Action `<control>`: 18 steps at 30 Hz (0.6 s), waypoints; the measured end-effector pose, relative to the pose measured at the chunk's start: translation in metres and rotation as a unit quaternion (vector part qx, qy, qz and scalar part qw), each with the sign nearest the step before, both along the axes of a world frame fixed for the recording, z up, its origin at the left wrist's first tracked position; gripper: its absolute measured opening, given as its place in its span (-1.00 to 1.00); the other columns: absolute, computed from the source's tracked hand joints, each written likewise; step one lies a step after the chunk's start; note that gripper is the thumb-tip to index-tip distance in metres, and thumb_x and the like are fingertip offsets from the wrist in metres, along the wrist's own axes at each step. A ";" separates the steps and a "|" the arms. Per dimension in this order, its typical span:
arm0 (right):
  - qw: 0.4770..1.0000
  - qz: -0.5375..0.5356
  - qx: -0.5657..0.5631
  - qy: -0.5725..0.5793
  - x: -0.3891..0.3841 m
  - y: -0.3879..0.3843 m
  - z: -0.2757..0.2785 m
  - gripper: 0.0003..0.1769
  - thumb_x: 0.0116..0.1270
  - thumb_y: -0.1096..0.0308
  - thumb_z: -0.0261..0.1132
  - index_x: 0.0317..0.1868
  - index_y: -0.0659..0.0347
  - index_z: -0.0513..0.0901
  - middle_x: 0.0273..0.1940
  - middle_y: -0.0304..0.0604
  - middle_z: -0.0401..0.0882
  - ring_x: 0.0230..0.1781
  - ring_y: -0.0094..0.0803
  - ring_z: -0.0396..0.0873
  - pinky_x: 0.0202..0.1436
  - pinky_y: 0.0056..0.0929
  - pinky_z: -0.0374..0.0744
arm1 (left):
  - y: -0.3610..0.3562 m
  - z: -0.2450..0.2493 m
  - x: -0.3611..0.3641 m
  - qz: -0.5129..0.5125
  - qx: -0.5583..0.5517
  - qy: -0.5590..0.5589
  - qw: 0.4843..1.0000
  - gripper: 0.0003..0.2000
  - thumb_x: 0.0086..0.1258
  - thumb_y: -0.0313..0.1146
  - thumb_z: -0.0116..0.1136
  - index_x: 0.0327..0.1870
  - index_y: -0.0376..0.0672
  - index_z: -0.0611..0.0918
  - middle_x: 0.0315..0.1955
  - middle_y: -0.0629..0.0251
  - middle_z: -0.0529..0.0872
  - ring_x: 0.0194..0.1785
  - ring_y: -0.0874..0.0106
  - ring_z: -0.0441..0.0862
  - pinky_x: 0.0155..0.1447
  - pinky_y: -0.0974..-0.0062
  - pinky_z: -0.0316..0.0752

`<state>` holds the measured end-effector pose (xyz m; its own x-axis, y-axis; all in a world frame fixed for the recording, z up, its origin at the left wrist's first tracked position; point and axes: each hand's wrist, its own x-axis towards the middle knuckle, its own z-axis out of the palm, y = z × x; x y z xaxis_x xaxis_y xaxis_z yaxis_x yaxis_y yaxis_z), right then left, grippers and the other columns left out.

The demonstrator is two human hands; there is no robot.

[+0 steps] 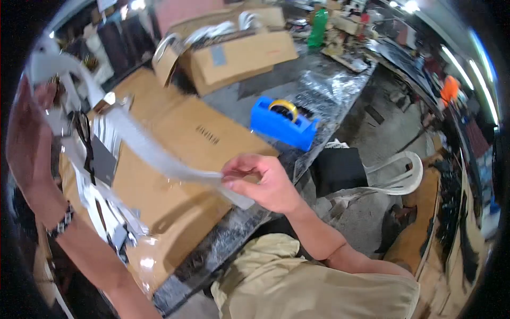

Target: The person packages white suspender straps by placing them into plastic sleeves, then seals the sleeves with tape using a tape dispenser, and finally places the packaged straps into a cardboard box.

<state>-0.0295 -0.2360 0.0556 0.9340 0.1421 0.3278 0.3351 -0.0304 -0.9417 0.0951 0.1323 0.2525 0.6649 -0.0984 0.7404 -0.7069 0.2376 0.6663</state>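
A long white belt point(154, 154) stretches in an arc from the upper left down to the middle of the view. Near its lower end, my right hand point(260, 181) pinches it between thumb and fingers, with a short tail hanging past them. My left hand point(37, 111) is raised at the far left edge, blurred, its fingers closed on the belt's other part. Metal pieces glint near that hand. Below it, more white belts point(95, 207) with dark tags lie in a pile on a flat cardboard sheet point(175, 117).
Behind the sheet stands an open carton point(239, 58) with white items inside. A blue tape dispenser point(281, 125) with a yellow-rimmed roll sits near the table's right edge. A green bottle point(319, 27) is farther back. Right of the table is a white-armed chair point(398, 178).
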 end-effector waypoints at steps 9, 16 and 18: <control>0.986 -0.037 -0.011 -0.162 -0.017 -0.002 0.052 -0.85 0.38 0.44 0.36 -0.10 0.32 0.68 -0.28 -0.22 0.68 -0.22 -0.54 0.60 -0.06 -0.47 0.56 | -0.053 0.037 -0.028 0.011 -0.028 -0.009 0.999 -0.59 0.53 -0.40 0.13 0.35 -0.33 0.50 0.25 0.17 0.59 0.19 0.49 0.60 0.27 0.49 0.52; 0.992 -0.047 -0.010 -0.121 -0.038 -0.008 0.052 -0.84 0.36 0.45 0.38 -0.12 0.36 0.73 -0.23 -0.15 0.76 -0.23 -0.52 0.67 -0.04 -0.50 0.60 | -0.073 0.059 -0.030 0.031 0.042 -0.032 0.998 -0.64 0.50 -0.42 0.20 0.25 -0.33 0.58 -0.01 0.25 0.74 -0.05 0.55 0.72 0.06 0.62 0.61; 0.994 -0.056 0.006 -0.097 -0.041 -0.008 0.053 -0.80 0.40 0.39 0.35 -0.11 0.38 0.70 -0.26 -0.13 0.73 -0.22 -0.51 0.66 -0.03 -0.50 0.60 | -0.092 0.060 -0.037 0.048 0.021 -0.049 0.997 -0.65 0.49 -0.41 0.23 0.24 -0.32 0.59 -0.06 0.25 0.76 -0.11 0.54 0.74 0.01 0.61 0.62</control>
<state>-0.0705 -0.2444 0.1082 0.8629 0.0365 0.5040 0.5054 -0.0667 -0.8603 0.0583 0.0406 0.3121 0.5966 -0.0700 0.7995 -0.7879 0.1380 0.6001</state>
